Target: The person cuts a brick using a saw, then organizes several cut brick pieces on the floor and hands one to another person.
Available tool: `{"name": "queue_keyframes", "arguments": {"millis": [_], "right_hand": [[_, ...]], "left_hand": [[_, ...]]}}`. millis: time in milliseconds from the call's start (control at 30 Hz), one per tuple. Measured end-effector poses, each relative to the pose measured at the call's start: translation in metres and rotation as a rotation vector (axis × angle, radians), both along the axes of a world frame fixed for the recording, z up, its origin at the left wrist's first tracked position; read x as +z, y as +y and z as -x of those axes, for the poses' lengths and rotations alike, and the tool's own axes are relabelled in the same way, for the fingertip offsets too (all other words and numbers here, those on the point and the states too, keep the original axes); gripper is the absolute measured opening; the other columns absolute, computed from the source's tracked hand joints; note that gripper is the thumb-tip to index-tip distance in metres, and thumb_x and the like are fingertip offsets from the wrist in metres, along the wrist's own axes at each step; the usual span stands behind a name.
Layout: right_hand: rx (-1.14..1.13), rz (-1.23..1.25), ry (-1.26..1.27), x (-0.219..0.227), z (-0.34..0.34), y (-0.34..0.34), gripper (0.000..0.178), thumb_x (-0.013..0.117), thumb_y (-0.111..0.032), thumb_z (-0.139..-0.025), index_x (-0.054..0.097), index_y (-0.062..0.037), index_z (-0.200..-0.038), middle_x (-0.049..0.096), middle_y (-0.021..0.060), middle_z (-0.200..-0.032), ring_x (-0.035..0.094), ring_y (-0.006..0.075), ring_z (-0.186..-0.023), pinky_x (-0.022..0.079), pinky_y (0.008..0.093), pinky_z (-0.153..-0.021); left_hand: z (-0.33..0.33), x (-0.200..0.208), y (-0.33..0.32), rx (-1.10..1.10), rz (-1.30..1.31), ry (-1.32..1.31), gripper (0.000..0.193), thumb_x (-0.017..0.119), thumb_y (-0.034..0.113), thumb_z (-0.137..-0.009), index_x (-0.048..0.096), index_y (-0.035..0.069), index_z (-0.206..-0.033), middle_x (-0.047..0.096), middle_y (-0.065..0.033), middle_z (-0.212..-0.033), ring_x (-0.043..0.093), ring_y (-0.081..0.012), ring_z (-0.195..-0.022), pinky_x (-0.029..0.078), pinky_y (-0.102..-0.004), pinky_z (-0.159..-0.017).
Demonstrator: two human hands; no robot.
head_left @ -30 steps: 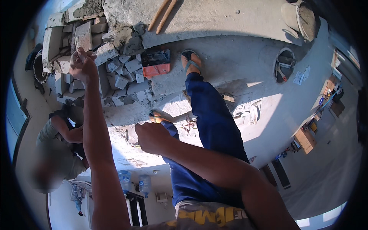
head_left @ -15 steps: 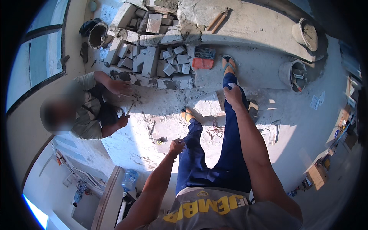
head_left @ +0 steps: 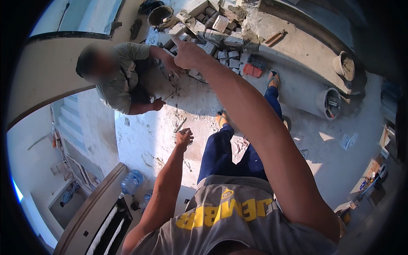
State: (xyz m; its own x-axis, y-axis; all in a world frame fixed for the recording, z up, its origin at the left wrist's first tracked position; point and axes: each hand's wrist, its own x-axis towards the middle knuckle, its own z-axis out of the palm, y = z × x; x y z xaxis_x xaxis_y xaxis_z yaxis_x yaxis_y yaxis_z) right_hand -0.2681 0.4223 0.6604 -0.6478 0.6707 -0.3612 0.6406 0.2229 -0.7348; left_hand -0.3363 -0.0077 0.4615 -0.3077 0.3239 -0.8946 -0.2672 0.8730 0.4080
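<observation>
My right hand (head_left: pixel 189 55) reaches far forward and to the left, its index finger stretched out and pointing over a pile of grey blocks (head_left: pixel 220 24). It holds nothing I can see and is open. My left hand (head_left: pixel 184 137) is low above the floor on the left, fingers curled in; whatever they hold is too small to make out. Just beyond it a thin tool (head_left: pixel 180 124) lies on the floor. A co-worker (head_left: pixel 123 76) crouches at the left; one of that person's hands (head_left: pixel 158 104) grips a slim tool (head_left: pixel 169 95).
An orange-red tray (head_left: pixel 252 70) sits beside the blocks, near my sandalled foot (head_left: pixel 273 78). Pliers-like handles (head_left: pixel 276 38) rest on the concrete ledge (head_left: pixel 297 51). Two buckets (head_left: pixel 338 67) stand at the right, and a dark bucket (head_left: pixel 160 17) at the far left. Water bottles (head_left: pixel 132 180) stand at the near left.
My right hand has left my thigh and swung forward and left into a point. My left hand has moved out from beside my leg. The view has turned toward the left.
</observation>
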Motion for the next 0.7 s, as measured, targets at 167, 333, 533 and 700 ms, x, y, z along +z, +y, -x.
{"name": "queue_keyframes", "arguments": {"millis": [167, 333, 533, 700], "right_hand": [[0.009, -0.114, -0.166, -0.046, -0.071, -0.02, 0.063, 0.066, -0.025, -0.09, 0.054, -0.0044, -0.149, 0.071, 0.0292, -0.125, 0.069, 0.0439, -0.119, 0.057, 0.0494, -0.101], [-0.558, -0.183, -0.468, -0.119, -0.37, -0.136, 0.044, 0.067, -0.027, -0.091, 0.068, -0.0012, -0.126, 0.073, 0.0289, -0.118, 0.069, 0.0466, -0.112, 0.055, 0.0528, -0.1], [-1.17, 0.384, -0.957, -0.053, -0.635, -0.489, 0.018, 0.062, -0.013, -0.088, 0.066, 0.0035, -0.085, 0.072, 0.0202, -0.077, 0.07, 0.0283, -0.056, 0.055, 0.0438, -0.044], [-1.722, 0.945, -0.726, -0.034, -0.654, -0.707, 0.009, 0.059, -0.005, -0.093, 0.059, 0.0026, -0.088, 0.064, 0.0161, -0.072, 0.067, 0.0286, -0.057, 0.051, 0.0437, -0.045]], "left_hand": [[-0.025, 0.03, 0.005, 0.015, -0.105, -0.093, 0.049, 0.064, 0.026, -0.105, 0.058, -0.002, -0.145, 0.073, -0.0174, -0.116, 0.076, -0.0294, -0.093, 0.063, -0.0411, -0.077], [-0.012, 0.027, -0.049, 0.035, -0.027, -0.117, 0.05, 0.067, 0.03, -0.105, 0.06, 0.001, -0.145, 0.073, -0.0175, -0.119, 0.076, -0.0303, -0.097, 0.062, -0.0438, -0.081], [0.041, 0.024, -0.152, 0.087, 0.162, -0.03, 0.042, 0.063, 0.027, -0.104, 0.064, 0.002, -0.137, 0.073, -0.0156, -0.106, 0.076, -0.0293, -0.085, 0.064, -0.0424, -0.071], [0.052, 0.032, -0.176, -0.071, 0.261, 0.015, 0.033, 0.063, 0.022, -0.104, 0.065, 0.001, -0.129, 0.073, -0.0183, -0.108, 0.076, -0.0319, -0.085, 0.064, -0.0454, -0.07]]}}
